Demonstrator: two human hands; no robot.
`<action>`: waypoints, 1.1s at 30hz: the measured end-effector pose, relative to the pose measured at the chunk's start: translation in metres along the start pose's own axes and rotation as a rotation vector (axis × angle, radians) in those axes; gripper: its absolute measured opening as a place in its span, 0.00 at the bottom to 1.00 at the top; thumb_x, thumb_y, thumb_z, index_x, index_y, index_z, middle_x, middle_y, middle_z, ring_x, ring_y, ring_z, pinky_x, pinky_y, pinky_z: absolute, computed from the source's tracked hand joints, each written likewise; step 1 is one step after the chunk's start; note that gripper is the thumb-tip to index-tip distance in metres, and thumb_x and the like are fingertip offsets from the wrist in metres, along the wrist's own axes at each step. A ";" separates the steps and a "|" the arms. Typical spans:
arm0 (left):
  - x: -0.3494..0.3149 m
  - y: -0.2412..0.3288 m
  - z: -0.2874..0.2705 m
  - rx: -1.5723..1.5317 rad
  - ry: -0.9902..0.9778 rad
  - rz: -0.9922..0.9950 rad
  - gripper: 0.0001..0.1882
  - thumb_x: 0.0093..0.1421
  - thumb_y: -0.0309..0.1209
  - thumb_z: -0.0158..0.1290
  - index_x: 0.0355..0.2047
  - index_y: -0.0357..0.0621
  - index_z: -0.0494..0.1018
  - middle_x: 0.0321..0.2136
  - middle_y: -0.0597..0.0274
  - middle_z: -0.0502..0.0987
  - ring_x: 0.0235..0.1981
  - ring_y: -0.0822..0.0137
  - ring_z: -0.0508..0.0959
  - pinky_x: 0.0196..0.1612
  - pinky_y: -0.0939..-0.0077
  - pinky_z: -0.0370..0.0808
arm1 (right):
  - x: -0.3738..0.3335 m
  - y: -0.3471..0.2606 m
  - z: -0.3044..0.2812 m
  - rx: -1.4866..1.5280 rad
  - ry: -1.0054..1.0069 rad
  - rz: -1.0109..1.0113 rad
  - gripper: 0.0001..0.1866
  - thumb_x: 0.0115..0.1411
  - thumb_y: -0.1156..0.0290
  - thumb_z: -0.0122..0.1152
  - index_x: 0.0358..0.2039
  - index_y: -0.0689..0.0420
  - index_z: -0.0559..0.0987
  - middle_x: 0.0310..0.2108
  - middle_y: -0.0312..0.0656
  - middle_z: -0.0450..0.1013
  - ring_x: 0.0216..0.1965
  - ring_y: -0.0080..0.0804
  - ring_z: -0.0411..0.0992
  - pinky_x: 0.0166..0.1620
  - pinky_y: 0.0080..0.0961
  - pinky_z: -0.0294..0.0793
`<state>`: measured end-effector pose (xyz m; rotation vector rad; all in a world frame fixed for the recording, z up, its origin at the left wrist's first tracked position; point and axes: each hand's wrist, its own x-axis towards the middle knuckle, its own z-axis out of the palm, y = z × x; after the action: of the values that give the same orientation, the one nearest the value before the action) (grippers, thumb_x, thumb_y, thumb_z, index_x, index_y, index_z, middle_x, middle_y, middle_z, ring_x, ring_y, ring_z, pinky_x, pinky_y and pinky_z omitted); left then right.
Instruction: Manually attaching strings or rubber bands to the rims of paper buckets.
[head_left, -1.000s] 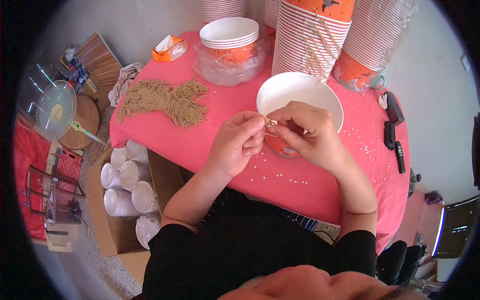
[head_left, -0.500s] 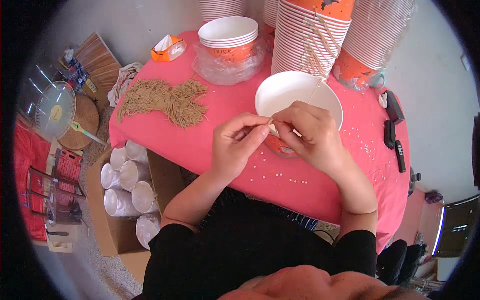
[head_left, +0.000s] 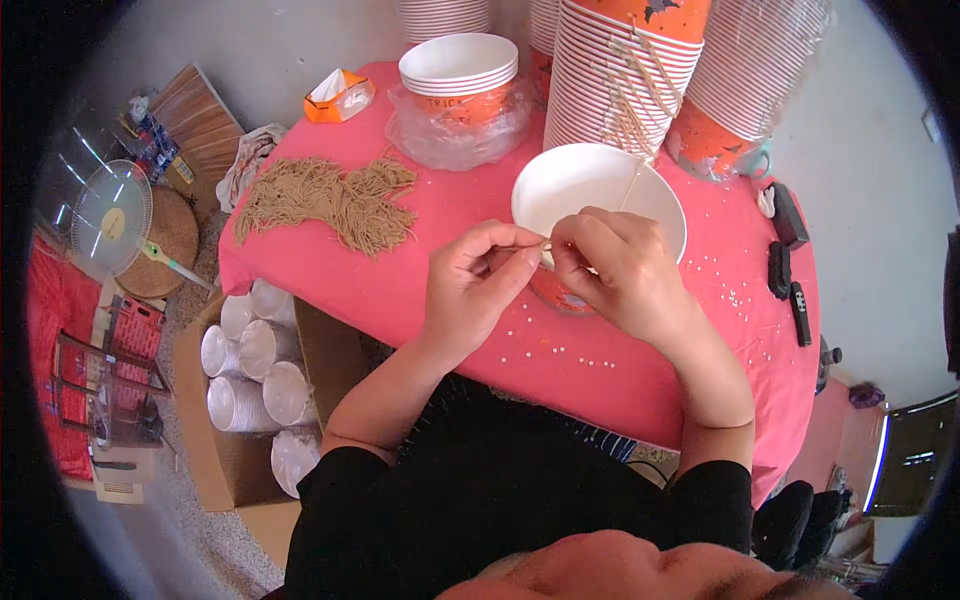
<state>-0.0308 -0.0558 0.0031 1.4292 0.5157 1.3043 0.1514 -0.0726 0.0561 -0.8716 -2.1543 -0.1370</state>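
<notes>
Both my hands meet fingertip to fingertip over the near rim of a paper bucket (head_left: pixel 560 185), white inside and orange outside. My left hand (head_left: pixel 475 290) pinches the end of a thin tan cord between thumb and index finger. My right hand (head_left: pixel 625 262) is closed on the same cord right beside it; its curled fingers hide most of the grip. A light strand of the cord (head_left: pixel 632 185) runs up from behind the right hand across the bucket's inside to its far rim. Left of the bucket lies a loose bundle of tan cords (head_left: pixel 330 200).
Behind stand a tall stack of buckets (head_left: pixel 620 90) with cords hanging on it, a plastic-wrapped stack (head_left: pixel 740 90) and a short stack (head_left: pixel 458 60). Small white discs (head_left: pixel 735 298) dot the pink tablecloth (head_left: pixel 640 390). A carton of white cups (head_left: pixel 265 350) is at lower left.
Both hands keep their pinch at nearly the same spot, with only a slight shift of the fingers. The bucket and the things around it look the same.
</notes>
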 end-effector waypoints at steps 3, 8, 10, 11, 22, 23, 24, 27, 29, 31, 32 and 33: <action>0.001 0.000 0.000 -0.003 -0.006 -0.005 0.07 0.62 0.21 0.53 0.41 0.34 0.74 0.34 0.65 0.78 0.36 0.80 0.76 0.37 0.87 0.72 | 0.000 0.001 0.000 -0.003 0.004 -0.006 0.09 0.49 0.74 0.62 0.31 0.58 0.72 0.23 0.43 0.70 0.22 0.45 0.72 0.26 0.38 0.72; 0.000 0.000 -0.001 0.032 -0.016 -0.014 0.07 0.62 0.21 0.54 0.41 0.34 0.74 0.33 0.66 0.77 0.34 0.81 0.74 0.35 0.88 0.71 | 0.000 0.001 -0.001 -0.002 -0.006 -0.012 0.10 0.49 0.73 0.62 0.31 0.58 0.71 0.23 0.43 0.71 0.22 0.45 0.72 0.26 0.38 0.72; 0.001 0.002 0.001 0.022 -0.014 -0.006 0.07 0.62 0.21 0.54 0.40 0.34 0.74 0.32 0.67 0.77 0.33 0.82 0.74 0.34 0.89 0.70 | -0.001 0.001 -0.001 -0.040 0.000 -0.001 0.10 0.49 0.72 0.62 0.31 0.57 0.71 0.23 0.42 0.71 0.21 0.44 0.72 0.25 0.37 0.72; 0.001 0.003 0.003 0.014 -0.012 0.003 0.07 0.62 0.21 0.54 0.40 0.34 0.74 0.31 0.68 0.77 0.32 0.83 0.73 0.33 0.89 0.70 | -0.001 0.001 -0.001 -0.041 0.000 -0.001 0.10 0.49 0.72 0.62 0.31 0.57 0.71 0.23 0.42 0.71 0.21 0.44 0.72 0.25 0.37 0.72; 0.003 0.005 -0.001 0.039 0.009 -0.023 0.05 0.63 0.22 0.53 0.39 0.34 0.74 0.29 0.71 0.76 0.30 0.86 0.72 0.31 0.92 0.67 | 0.000 -0.001 -0.011 -0.291 -0.136 -0.116 0.11 0.45 0.73 0.63 0.30 0.57 0.72 0.19 0.38 0.67 0.18 0.37 0.69 0.24 0.33 0.68; 0.004 0.006 -0.001 0.042 0.013 -0.020 0.05 0.63 0.22 0.53 0.39 0.34 0.74 0.29 0.71 0.76 0.30 0.86 0.72 0.31 0.92 0.67 | 0.001 -0.002 -0.012 -0.292 -0.136 -0.116 0.11 0.45 0.73 0.63 0.30 0.57 0.72 0.19 0.38 0.67 0.18 0.37 0.69 0.24 0.33 0.68; 0.004 0.006 -0.001 0.042 0.013 -0.020 0.05 0.63 0.22 0.53 0.39 0.34 0.74 0.29 0.71 0.76 0.30 0.86 0.72 0.31 0.92 0.67 | 0.001 -0.002 -0.012 -0.316 -0.157 -0.134 0.09 0.48 0.71 0.61 0.29 0.56 0.71 0.19 0.37 0.68 0.19 0.35 0.71 0.23 0.31 0.70; 0.006 0.007 -0.001 0.049 0.019 -0.026 0.05 0.63 0.22 0.53 0.38 0.34 0.74 0.30 0.70 0.76 0.31 0.86 0.72 0.31 0.91 0.67 | 0.001 -0.002 -0.012 -0.337 -0.175 -0.146 0.06 0.50 0.69 0.58 0.28 0.55 0.71 0.20 0.36 0.69 0.21 0.33 0.74 0.23 0.30 0.73; 0.006 0.009 0.001 0.069 0.015 0.006 0.05 0.63 0.23 0.53 0.38 0.34 0.74 0.28 0.72 0.74 0.28 0.86 0.69 0.29 0.91 0.65 | 0.001 -0.002 -0.013 -0.335 -0.173 -0.140 0.06 0.50 0.70 0.58 0.28 0.55 0.71 0.20 0.36 0.69 0.21 0.33 0.75 0.23 0.30 0.73; 0.005 0.008 -0.001 0.104 0.010 0.013 0.05 0.63 0.23 0.53 0.38 0.35 0.74 0.27 0.74 0.73 0.26 0.86 0.67 0.28 0.91 0.63 | 0.001 0.000 -0.015 -0.288 -0.194 -0.127 0.06 0.49 0.71 0.58 0.28 0.55 0.72 0.20 0.37 0.70 0.21 0.35 0.75 0.23 0.31 0.73; 0.004 0.007 -0.002 0.140 0.006 0.021 0.04 0.63 0.24 0.53 0.38 0.36 0.74 0.26 0.75 0.71 0.25 0.87 0.65 0.28 0.91 0.62 | 0.001 0.000 -0.017 -0.287 -0.195 -0.127 0.06 0.49 0.71 0.58 0.28 0.55 0.72 0.20 0.37 0.70 0.21 0.35 0.75 0.23 0.31 0.73; 0.004 0.006 -0.001 0.139 0.007 0.020 0.04 0.63 0.24 0.53 0.38 0.36 0.74 0.26 0.75 0.71 0.25 0.87 0.65 0.28 0.91 0.62 | 0.001 0.000 -0.019 -0.263 -0.229 -0.105 0.06 0.49 0.71 0.58 0.28 0.55 0.72 0.20 0.38 0.70 0.21 0.37 0.75 0.23 0.32 0.73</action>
<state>-0.0324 -0.0541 0.0102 1.5484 0.6080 1.3102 0.1629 -0.0793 0.0697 -0.9602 -2.4350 -0.3982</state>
